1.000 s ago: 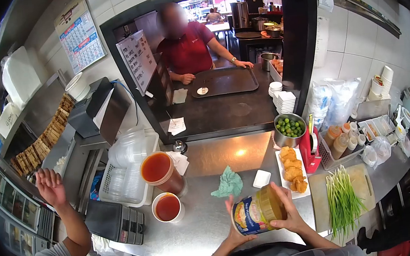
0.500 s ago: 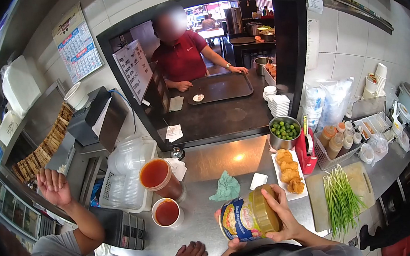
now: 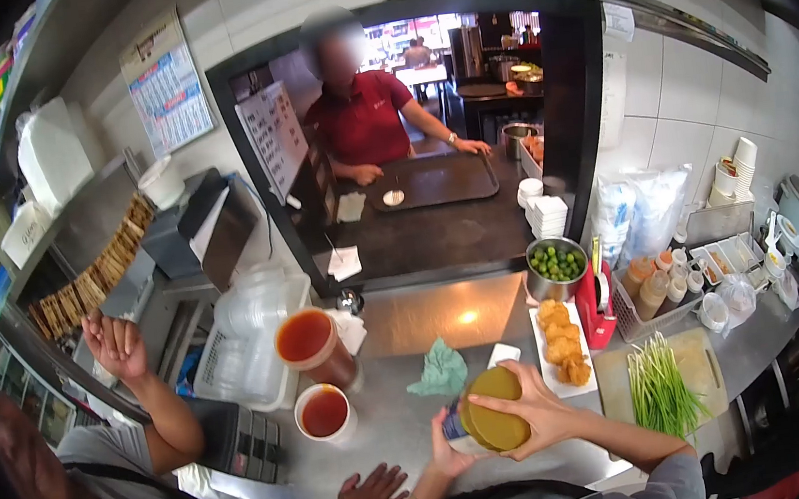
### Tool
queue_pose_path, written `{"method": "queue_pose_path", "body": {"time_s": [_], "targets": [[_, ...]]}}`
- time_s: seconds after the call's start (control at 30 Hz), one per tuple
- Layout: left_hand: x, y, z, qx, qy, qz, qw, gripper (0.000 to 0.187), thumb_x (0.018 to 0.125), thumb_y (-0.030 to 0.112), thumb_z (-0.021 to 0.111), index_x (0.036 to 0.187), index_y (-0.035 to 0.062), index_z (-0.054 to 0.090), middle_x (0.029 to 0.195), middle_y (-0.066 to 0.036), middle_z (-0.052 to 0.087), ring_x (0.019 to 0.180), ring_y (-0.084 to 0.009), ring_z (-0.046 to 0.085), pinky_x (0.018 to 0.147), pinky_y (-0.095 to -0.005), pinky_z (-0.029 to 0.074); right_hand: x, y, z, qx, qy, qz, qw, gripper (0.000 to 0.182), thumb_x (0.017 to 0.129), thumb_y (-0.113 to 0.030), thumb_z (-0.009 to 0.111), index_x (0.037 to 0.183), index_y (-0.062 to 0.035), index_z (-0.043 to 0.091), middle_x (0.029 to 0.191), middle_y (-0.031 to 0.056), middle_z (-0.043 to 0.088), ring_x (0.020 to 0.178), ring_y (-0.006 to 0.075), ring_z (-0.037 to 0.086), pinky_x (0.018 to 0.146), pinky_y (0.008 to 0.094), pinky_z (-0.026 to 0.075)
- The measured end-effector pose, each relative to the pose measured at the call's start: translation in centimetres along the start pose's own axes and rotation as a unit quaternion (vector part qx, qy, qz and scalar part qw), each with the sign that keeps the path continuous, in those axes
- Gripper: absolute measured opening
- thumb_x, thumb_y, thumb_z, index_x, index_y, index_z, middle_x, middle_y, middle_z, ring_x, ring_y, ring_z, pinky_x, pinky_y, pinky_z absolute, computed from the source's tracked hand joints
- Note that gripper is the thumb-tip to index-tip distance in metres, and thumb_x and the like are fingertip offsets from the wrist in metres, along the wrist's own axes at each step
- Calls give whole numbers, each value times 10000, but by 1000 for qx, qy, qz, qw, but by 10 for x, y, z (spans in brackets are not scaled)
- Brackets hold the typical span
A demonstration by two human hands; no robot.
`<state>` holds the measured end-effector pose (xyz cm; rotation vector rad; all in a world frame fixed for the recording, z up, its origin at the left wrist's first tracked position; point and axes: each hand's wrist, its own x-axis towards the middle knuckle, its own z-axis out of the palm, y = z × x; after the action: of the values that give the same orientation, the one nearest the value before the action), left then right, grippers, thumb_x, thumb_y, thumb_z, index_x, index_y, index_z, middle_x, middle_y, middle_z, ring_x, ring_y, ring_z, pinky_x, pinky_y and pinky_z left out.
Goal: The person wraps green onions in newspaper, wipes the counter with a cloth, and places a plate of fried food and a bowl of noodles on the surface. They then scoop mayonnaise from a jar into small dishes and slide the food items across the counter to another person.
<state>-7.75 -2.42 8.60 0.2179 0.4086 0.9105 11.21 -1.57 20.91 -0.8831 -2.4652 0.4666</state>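
Observation:
A large mayonnaise jar (image 3: pixel 459 430) with a blue label is tilted above the steel counter, its wide gold-coloured lid (image 3: pixel 494 409) turned up toward me. My left hand (image 3: pixel 448 453) grips the jar's body from the near left side, most of its fingers hidden behind the jar. Across the lid lies my right hand (image 3: pixel 532 413), fingers spread over its top and edge. A green cloth (image 3: pixel 440 369) lies crumpled just beyond the jar. To the right, a white plate (image 3: pixel 545 317) bears several golden fried pieces (image 3: pixel 562 341).
A co-worker at left rests one hand (image 3: pixel 373 498) on the counter edge, the other (image 3: pixel 115 345) raised. Red sauce fills a tub (image 3: pixel 311 348) and a cup (image 3: pixel 324 413). Green stalks (image 3: pixel 662 387) lie on a board (image 3: pixel 617 378). Another person stands behind the tray (image 3: pixel 436 179).
The jar has tipped so its lid faces me and its label has mostly turned away. My right hand has shifted over the lid. The co-worker's lower hand has spread its fingers.

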Motion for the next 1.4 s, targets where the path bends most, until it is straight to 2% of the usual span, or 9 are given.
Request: {"method": "queue_pose_path", "body": {"time_s": [0.23, 0.4, 0.43, 0.57, 0.67, 0.87, 1.13, 1.23, 1.4], "targets": [[13, 30, -43, -104, -178, -142, 968, 686, 852, 599, 343, 1333, 111, 380, 1317, -136, 446, 1202, -295, 448, 967, -464, 400, 20, -15, -45, -91, -155, -169, 969, 889, 481, -347, 762, 1298, -411, 417, 1340, 239, 231, 1205, 442, 273, 1009, 497, 279], [24, 24, -64, 16, -5, -53, 998, 742, 823, 612, 359, 1338, 79, 368, 1311, -149, 448, 1162, -329, 477, 969, -506, 385, -4, 14, -50, 166, -64, -59, 982, 955, 578, -444, 755, 1392, -236, 302, 1390, 212, 205, 1252, 392, 257, 1039, 469, 238], [32, 25, -77, -16, 2, -30, 999, 741, 819, 614, 362, 1337, 84, 370, 1318, -147, 442, 1175, -331, 464, 976, -514, 373, -24, 40, -23, 319, -26, -6, 947, 987, 642, -509, 706, 1410, -109, 231, 1408, 162, 224, 1275, 314, 277, 1043, 427, 242], [45, 27, -69, -92, 6, 46, 995, 723, 813, 611, 371, 1331, 107, 385, 1339, -135, 420, 1211, -332, 423, 1001, -539, 327, -117, 56, 83, 830, 253, 304, 393, 666, 823, -488, 465, 1345, -95, 335, 1310, 111, 440, 1196, 256, 432, 1010, 419, 320], [52, 25, -63, -144, -22, 77, 986, 695, 816, 601, 379, 1324, 127, 398, 1355, -123, 403, 1234, -331, 394, 1017, -554, 293, -150, 58, 119, 815, 389, 301, 306, 582, 857, -399, 437, 1328, -63, 373, 1322, 120, 432, 1211, 254, 419, 1024, 378, 315], [78, 1, -107, -187, -66, 15, 980, 675, 827, 599, 386, 1330, 149, 388, 1383, -120, 364, 1253, -366, 357, 987, -580, 310, -173, 64, 137, 546, 526, 393, 521, 450, 850, 23, 432, 1298, 34, 381, 1304, 123, 460, 1203, 223, 442, 991, 324, 357], [90, -18, -120, -240, -81, 20, 967, 775, 773, 661, 428, 1377, 193, 296, 1415, -158, 275, 1245, -474, 283, 839, -628, 408, -100, 100, 33, 63, 374, 321, 868, 268, 818, 17, 505, 1066, -11, 602, 1097, 148, 581, 1067, 262, 526, 906, 359, 393], [88, -29, -129, -246, -38, 48, 967, 793, 758, 682, 440, 1378, 209, 291, 1413, -153, 277, 1229, -498, 281, 796, -618, 442, -23, 150, -31, -29, 343, 220, 913, 232, 824, 26, 505, 1037, 15, 597, 1044, 152, 577, 946, 228, 573, 784, 294, 447], [-17, 67, -105, -226, -63, -15, 972, 635, 894, 433, 216, 1393, 40, 225, 1436, -187, 219, 1320, -347, 193, 1051, -535, 121, 89, 307, -88, -259, 285, 204, 900, 284, 764, 39, 466, 1019, 6, 589, 1009, 177, 578, 915, 313, 591, 770, 353, 491]]}}
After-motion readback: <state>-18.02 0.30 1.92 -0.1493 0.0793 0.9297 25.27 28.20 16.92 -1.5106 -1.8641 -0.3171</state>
